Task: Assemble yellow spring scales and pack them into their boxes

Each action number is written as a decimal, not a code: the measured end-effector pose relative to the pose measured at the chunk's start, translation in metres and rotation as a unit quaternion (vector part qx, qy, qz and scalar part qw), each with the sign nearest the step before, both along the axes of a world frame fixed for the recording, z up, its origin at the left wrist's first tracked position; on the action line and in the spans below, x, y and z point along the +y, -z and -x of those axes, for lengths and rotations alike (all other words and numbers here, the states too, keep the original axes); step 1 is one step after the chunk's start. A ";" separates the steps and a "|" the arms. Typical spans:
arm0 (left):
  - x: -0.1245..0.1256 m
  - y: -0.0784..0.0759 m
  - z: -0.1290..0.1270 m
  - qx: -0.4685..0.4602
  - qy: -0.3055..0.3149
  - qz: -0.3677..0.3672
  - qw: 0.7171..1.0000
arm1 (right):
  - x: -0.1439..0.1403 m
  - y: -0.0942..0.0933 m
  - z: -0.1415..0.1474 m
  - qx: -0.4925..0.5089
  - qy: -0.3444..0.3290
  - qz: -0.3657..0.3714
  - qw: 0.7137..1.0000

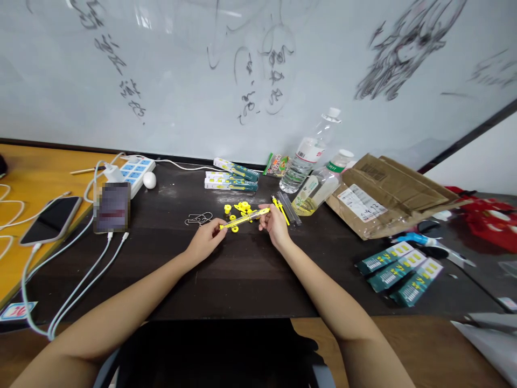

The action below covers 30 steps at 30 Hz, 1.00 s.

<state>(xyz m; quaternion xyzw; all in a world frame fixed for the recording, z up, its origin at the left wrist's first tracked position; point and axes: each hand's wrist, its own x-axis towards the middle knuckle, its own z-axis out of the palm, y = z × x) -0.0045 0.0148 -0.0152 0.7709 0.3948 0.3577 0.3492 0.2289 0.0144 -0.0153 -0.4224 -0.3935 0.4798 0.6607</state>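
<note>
Yellow plastic: a thin yellow stick is pinched at both ends, left hand and right hand gripping it just above the dark table, near small yellow rings.

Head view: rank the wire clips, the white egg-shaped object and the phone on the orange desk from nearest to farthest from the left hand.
From the left hand:
1. Wire clips, just beyond it and slightly left on the dark table.
2. White egg-shaped object, farther back-left beside the power strip.
3. Phone, far left on the orange desk.
</note>
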 end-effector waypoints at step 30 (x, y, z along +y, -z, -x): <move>-0.003 -0.003 0.002 -0.024 0.046 -0.010 0.999 | -0.004 -0.006 0.005 -0.008 -0.021 -0.011 1.000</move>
